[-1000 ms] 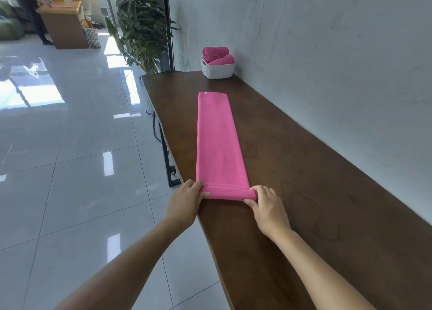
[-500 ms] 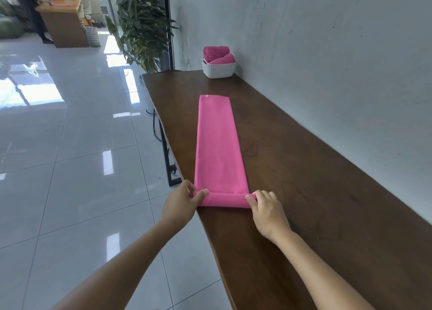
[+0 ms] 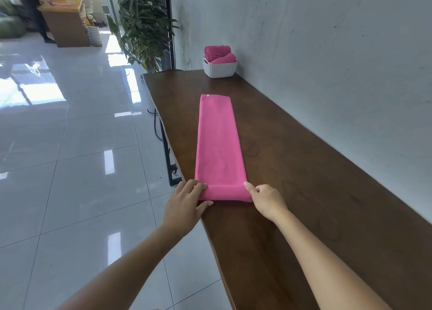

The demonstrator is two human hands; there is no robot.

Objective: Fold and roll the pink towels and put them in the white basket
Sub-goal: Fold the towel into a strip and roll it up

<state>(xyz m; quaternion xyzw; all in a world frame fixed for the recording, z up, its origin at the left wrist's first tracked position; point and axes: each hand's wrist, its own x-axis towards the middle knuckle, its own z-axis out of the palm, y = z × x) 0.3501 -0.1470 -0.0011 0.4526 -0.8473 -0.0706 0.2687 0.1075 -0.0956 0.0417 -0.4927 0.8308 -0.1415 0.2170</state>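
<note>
- Two bare forearms reach over the table's near part, the left one crossing in from beyond the table's left edge.
- The left grip sits at the table's left edge. Its fingers curl over the top of the towel's rolled end and its thumb lies along the near side, so it is holding the roll's left end.
- The right grip rests farther in from that edge, knuckles up and fingers curled. Thumb and forefinger pinch the roll's right end.
- Between the two grips the towel's near end is turned up into a low, tight roll lying across the table.
- The rest of the towel is a bright pink strip, folded long and narrow. It lies flat and smooth lengthwise on the dark brown table, close to the left edge, with straight sides.
- A small white dot sits at the strip's far left corner.
- At the table's far end, against the wall, stands the white woven basket. It holds two pink rolled towels, one stacked above the other and both rising over the rim.
- Beyond the table's far left corner stands a leafy plant on the glossy tiled floor.
</note>
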